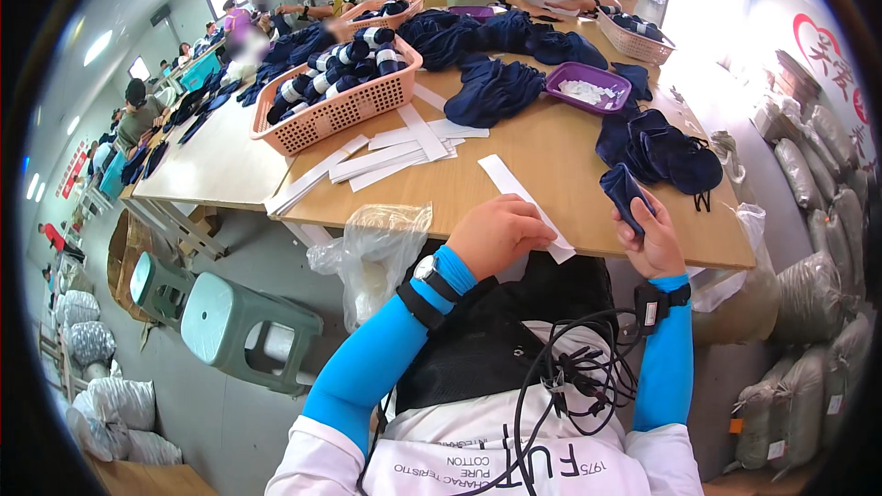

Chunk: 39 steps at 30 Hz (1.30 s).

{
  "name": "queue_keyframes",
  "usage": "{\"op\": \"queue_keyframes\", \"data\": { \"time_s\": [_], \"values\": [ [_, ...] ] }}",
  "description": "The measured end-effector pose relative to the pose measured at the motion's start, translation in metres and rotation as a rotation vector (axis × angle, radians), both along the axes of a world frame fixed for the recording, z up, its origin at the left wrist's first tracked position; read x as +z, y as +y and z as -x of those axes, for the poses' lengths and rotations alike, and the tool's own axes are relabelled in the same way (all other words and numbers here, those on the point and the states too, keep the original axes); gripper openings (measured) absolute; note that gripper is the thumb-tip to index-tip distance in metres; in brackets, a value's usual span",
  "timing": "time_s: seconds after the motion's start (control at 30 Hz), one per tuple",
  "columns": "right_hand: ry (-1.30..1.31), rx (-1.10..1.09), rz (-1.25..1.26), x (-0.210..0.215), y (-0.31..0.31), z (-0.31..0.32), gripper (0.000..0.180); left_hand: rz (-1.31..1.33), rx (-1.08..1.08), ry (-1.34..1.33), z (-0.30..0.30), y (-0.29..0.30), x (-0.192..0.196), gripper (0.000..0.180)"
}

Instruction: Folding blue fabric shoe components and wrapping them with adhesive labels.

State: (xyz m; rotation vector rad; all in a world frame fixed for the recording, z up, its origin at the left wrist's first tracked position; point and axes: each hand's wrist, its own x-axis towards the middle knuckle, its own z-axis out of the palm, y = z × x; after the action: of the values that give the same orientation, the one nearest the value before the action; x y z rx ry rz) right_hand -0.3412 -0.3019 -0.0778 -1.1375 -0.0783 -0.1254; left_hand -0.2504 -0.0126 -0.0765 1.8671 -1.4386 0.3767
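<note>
My right hand [654, 237] grips a folded navy cloth piece [623, 191] between thumb and fingers, just above the table's right front part. My left hand [501, 231] is at the front edge, fingers bent together over the near end of a white paper strip [511, 184]; the thumb is hidden. That strip lies slantwise, its near end reaching past the edge. More navy cloth pieces [657, 152], some with thin black cords, lie in a pile beyond my right hand. Loose white paper strips [390, 154] lie spread left of centre.
A pink basket [342, 110] holds navy rolls with white bands. A purple tray [588, 89] contains small white pieces. Navy cloth heaps [496, 92] cover the far table [441, 207]. Green stools [243, 317] and a plastic bag [372, 257] are left; sacks [799, 395] right. Several people work beyond.
</note>
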Motion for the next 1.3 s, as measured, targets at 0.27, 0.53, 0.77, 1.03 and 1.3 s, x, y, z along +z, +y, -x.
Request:
{"op": "queue_keyframes", "data": {
  "time_s": [0.27,0.53,0.77,1.03,1.3],
  "values": [
    [0.007,-0.012,0.005,0.001,0.0,0.002,0.056,0.187,0.306,0.438,-0.016,-0.011,0.008,0.014],
    [-0.024,-0.063,0.029,0.004,0.011,0.004,0.061,0.643,0.475,0.113,-0.025,0.018,0.063,0.012],
    [-0.043,-0.084,-0.028,0.001,0.009,0.01,0.059,0.573,0.225,0.199,0.033,0.031,0.098,0.01],
    [-0.171,-0.07,0.062,0.062,0.008,0.065,0.063,0.486,-0.071,0.517,0.068,0.04,0.093,0.012],
    [-0.277,-0.332,0.423,0.126,0.019,0.11,0.065,0.4,-0.059,0.476,0.094,0.051,0.109,0.008]
  ]
}}
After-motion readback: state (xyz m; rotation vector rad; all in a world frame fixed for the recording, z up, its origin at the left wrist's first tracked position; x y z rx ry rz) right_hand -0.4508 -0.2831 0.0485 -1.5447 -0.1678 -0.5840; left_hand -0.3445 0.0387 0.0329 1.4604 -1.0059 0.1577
